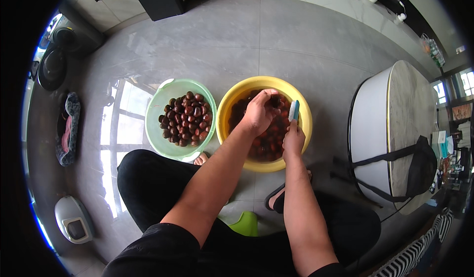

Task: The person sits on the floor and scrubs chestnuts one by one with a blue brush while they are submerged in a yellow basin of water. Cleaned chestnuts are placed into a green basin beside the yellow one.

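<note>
My left hand [260,110] is over the yellow plastic basin [224,102], its fingers closed around a dark round fruit [274,101]. In my right hand [294,138], at the basin's right side, is a scrub brush [294,110] with a teal back and white bristles; the bristles face left, towards the fruit, with a gap between. Many reddish-brown round fruits [268,143] lie in dark liquid in the basin. Beside it on the left, a light green plastic basin [155,128] holds a heap of glossy dark red-brown round fruits [189,111]. Their exact kind I cannot tell.
Both basins stand on grey floor tiles [237,36] before my feet. A green plastic stool [246,223] is under me. On the right stands a round-ended table [407,102] with a black strapped item [422,165] on it. A grey-white pet litter box [74,219] is at lower left.
</note>
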`<state>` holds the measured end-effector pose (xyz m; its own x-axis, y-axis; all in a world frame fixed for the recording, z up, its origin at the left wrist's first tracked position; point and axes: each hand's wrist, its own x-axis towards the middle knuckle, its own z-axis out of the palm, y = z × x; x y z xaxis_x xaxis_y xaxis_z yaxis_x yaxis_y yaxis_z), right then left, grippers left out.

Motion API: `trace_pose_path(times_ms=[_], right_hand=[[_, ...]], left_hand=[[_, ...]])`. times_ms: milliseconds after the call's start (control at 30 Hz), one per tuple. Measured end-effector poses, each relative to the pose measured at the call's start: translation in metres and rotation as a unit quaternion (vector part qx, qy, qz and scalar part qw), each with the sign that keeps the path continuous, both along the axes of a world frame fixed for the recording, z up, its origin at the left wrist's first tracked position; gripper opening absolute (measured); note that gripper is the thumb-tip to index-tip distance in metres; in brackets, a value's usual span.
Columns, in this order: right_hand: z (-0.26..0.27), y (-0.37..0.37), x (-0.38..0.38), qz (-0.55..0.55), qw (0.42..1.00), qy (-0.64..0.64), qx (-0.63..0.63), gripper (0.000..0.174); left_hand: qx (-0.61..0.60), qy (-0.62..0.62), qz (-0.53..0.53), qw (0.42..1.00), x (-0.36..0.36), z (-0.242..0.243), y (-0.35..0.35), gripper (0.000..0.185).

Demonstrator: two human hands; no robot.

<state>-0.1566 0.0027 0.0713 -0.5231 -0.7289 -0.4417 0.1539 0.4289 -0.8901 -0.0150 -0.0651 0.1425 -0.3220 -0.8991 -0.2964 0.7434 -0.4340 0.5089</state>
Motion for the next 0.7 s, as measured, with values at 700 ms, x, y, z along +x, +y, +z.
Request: trace_pose_path(times_ms=[700], right_hand=[[0.024, 0.01, 0.038, 0.052, 0.997, 0.056, -0.002, 0.047]], left_hand=[[0.056, -0.883, -0.09, 0.457, 0.2, -0.033, -0.026, 0.034]])
